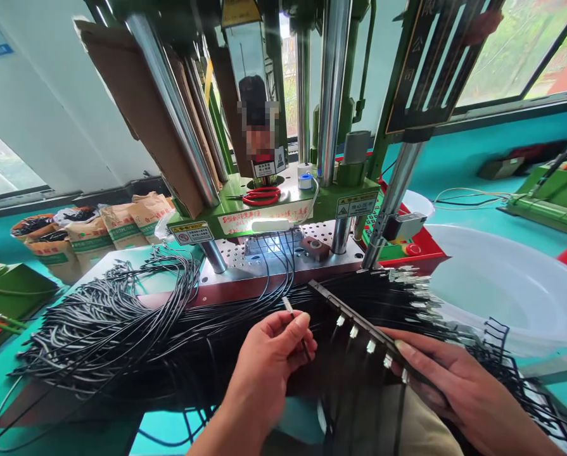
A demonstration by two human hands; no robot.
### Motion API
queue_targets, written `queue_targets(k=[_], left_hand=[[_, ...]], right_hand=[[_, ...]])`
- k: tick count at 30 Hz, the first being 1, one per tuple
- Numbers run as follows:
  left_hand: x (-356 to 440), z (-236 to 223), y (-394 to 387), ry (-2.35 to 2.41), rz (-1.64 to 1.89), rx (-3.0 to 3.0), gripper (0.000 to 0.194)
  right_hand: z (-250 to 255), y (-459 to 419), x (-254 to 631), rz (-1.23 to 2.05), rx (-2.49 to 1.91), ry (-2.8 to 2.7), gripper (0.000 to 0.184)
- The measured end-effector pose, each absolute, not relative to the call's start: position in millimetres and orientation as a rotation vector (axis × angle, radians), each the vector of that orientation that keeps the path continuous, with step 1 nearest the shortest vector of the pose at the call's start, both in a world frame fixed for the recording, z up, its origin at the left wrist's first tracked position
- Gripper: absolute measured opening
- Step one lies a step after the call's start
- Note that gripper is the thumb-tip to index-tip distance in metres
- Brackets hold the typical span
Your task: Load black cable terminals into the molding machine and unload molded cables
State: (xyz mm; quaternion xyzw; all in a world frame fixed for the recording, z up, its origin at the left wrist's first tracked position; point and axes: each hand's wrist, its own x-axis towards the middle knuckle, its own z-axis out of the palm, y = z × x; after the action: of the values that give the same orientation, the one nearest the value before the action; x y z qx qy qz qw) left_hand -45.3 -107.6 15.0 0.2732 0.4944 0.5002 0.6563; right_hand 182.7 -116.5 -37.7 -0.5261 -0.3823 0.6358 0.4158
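Note:
My left hand (274,348) is closed in a pinch on a black cable whose silver connector end (287,304) points up above the thumb. My right hand (447,373) grips the lower end of a long dark metal bar (347,310), held at a slant. Several silver connectors (371,346) sit in a row along the bar's lower side, with dark cables hanging below them. The bar's far end lies over a thick bundle of black cables (216,320). Their silver ends (419,285) fan out to the right, and the loose ends curl at the left.
A green press (306,196) with steel columns stands ahead; cables run from the lit mould (273,244) in it. Red-handled scissors (261,196) lie on its plate. A red control box (430,244) and white tub (502,278) are right; paper sacks (90,237) are left.

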Motion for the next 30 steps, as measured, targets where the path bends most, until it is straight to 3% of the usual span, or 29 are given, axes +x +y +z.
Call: queue_targets(k=[7, 25, 30], left_hand=[[-43, 5, -111, 1.167, 0.975, 0.701, 0.033], [-35, -11, -108, 1.245, 0.954, 0.753, 0.033], [-35, -10, -107, 1.263, 0.948, 0.772, 0.027]], right_hand=[[-39, -116, 183, 1.622, -1.325, -1.059, 0.058], [-32, -116, 181, 1.576, -1.379, -1.179, 0.053], [-28, -114, 183, 1.488, -1.288, -1.349, 0.045]])
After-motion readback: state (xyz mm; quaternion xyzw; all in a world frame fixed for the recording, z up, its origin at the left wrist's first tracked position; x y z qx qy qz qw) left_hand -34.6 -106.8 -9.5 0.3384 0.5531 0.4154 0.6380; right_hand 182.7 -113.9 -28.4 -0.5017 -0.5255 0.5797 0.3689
